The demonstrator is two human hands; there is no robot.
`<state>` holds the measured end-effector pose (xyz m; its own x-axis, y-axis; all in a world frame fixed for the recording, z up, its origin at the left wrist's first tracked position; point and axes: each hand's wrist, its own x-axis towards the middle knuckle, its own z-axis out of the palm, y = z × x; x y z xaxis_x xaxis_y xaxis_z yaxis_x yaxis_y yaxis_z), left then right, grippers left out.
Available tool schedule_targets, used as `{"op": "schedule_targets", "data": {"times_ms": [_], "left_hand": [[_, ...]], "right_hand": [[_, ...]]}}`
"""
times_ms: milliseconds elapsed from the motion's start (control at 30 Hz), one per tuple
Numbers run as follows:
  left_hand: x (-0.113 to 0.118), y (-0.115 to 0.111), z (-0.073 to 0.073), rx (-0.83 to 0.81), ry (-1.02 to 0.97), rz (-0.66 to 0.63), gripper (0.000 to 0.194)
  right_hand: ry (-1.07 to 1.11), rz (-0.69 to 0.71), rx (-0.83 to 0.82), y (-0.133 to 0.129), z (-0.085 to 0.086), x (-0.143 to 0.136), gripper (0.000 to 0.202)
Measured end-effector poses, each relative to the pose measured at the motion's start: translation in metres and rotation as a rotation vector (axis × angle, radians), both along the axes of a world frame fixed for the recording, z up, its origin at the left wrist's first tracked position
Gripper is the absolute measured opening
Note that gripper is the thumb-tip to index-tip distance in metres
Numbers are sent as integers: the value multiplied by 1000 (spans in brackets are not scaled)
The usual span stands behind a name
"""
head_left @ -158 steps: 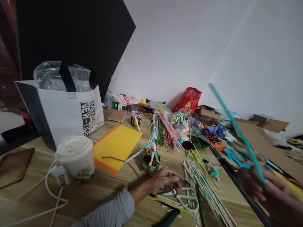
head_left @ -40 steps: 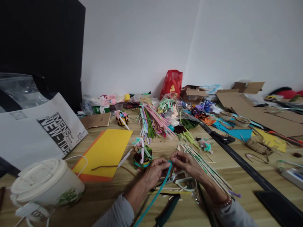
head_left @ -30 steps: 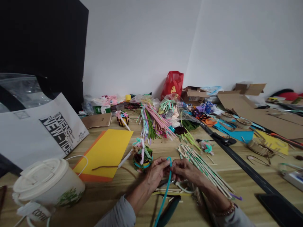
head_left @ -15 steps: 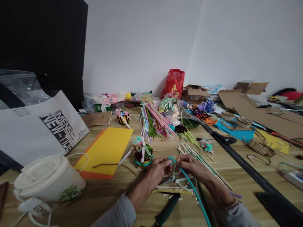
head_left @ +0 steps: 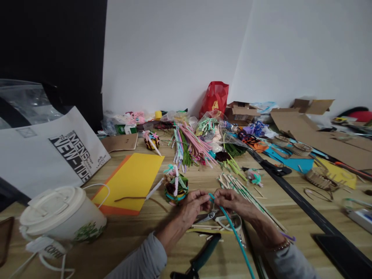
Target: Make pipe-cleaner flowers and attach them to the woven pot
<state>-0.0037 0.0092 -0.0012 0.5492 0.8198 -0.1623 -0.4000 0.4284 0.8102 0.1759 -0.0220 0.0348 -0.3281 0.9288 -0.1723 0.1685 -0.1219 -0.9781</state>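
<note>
A teal pipe cleaner runs between both hands and trails down toward the front edge of the view. My left hand pinches its short upper end. Close beside it, my right hand grips the same pipe cleaner between thumb and fingers. Scissors with pale handles lie on the table under the hands, partly covered by them. To the left of my left hand stands a small basket of coloured pipe cleaners. Thin wooden sticks are spread to the right of my right hand.
Dark-handled pliers lie at the front. Yellow paper and a white lidded bucket are to the left. Bundled pipe cleaners and a red bag fill the back. A black phone-like slab lies front right.
The hands have drawn slightly closer together along the pipe cleaner, and less of its upper end shows between them. The whole view has shifted a little.
</note>
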Motion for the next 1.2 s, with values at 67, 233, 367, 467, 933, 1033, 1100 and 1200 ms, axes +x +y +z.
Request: {"op": "schedule_targets", "data": {"times_ms": [67, 233, 367, 467, 933, 1033, 1100, 1200], "left_hand": [[0, 1, -3, 3, 15, -2, 33], [1, 2, -6, -33, 17, 6, 36], [1, 2, -3, -69, -14, -12, 32], [1, 1, -2, -113, -44, -56, 27], [-1, 2, -2, -169, -47, -169, 18], [-1, 3, -2, -163, -34, -182, 17], [-2, 3, -2, -159, -29, -183, 17], [-2, 3, -2, -149, -22, -173, 20]], "right_hand": [[-22, 6, 25, 0, -2, -1, 45], [-12, 28, 48, 0, -7, -7, 44], [-61, 44, 103, -1, -8, -8, 41], [-82, 49, 107, -1, -8, -5, 39], [-220, 80, 209, -4, 8, -8, 18], [-233, 85, 216, -3, 7, -7, 17], [-228, 83, 213, -3, 5, -7, 18], [-193, 86, 194, -2, 1, -6, 22]]}}
